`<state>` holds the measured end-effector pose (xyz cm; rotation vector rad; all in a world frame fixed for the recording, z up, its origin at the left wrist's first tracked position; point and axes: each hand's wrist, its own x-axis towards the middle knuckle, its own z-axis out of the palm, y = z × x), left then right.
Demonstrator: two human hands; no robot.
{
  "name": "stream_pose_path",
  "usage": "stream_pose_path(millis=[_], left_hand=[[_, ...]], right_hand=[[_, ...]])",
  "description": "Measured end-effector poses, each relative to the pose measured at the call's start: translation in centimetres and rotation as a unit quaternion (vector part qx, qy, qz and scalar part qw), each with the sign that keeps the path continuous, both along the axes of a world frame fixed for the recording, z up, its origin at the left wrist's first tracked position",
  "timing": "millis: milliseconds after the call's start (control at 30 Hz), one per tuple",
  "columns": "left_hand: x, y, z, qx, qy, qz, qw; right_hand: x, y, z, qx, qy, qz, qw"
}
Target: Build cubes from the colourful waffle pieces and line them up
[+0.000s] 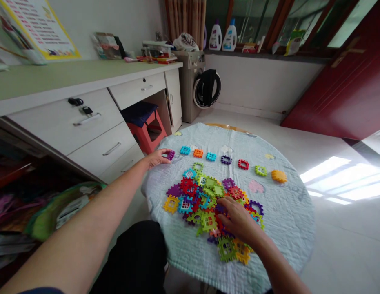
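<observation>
At the left edge of the round table, my left hand (pixel 157 158) pinches purple building blocks (pixel 170 155), apparently a small stack, beside the left end of a row. That row has blue (pixel 185 150), orange (pixel 198 153), blue (pixel 211 156), dark purple (pixel 226 159), red (pixel 243 164), green (pixel 261 170) and yellow-orange (pixel 278 176) blocks, spaced apart. My right hand (pixel 235 214) reaches into a mixed pile of notched window blocks (pixel 208 221). Its thumb and fingers are apart, touching the pile around a dark blue-purple piece; some fingers are hidden.
A pale patterned cloth (pixel 283 220) covers the table. Behind it are a red stool (pixel 150 130), a white drawer desk (pixel 94 126) and a washing machine (pixel 190 85) with its door open. A red door (pixel 333 81) stands at right; a cluttered shelf (pixel 12 196) is at left.
</observation>
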<state>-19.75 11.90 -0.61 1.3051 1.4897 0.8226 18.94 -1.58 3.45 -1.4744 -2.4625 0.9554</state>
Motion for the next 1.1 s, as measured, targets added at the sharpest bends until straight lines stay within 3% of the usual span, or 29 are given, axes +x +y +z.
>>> stream_pose_path(millis=[67, 167, 300, 400, 633, 867, 1100], left_hand=[[-0.4, 0.4, -0.1, -0.006, 0.020, 0.002, 1.000], [-0.8, 2.1, 0.1, 0.024, 0.169, 0.009, 0.985], [-0.8, 5.4, 0.8, 0.076, 0.414, -0.035, 0.907], [-0.2, 7.5, 1.0, 0.065, 0.502, -0.066, 0.860], [0.2, 9.7, 0.2, 0.009, 0.518, -0.102, 0.849], [-0.2, 10.0, 0.8, -0.017, 0.535, -0.147, 0.832], [0.3, 10.5, 0.4, 0.003, 0.510, -0.117, 0.852]], right_hand=[[0.0, 0.0, -0.1, -0.004, 0.003, 0.000, 1.000], [0.0, 0.0, -0.4, -0.010, 0.009, 0.001, 1.000], [0.1, 0.0, -0.5, -0.011, 0.011, -0.005, 1.000], [0.2, 0.0, -0.3, -0.012, 0.003, -0.013, 1.000], [0.2, 0.1, 0.2, -0.033, -0.003, -0.025, 0.999], [0.3, -0.1, 0.2, -0.036, -0.003, -0.024, 0.999], [0.4, -0.2, -0.2, -0.036, -0.002, -0.030, 0.999]])
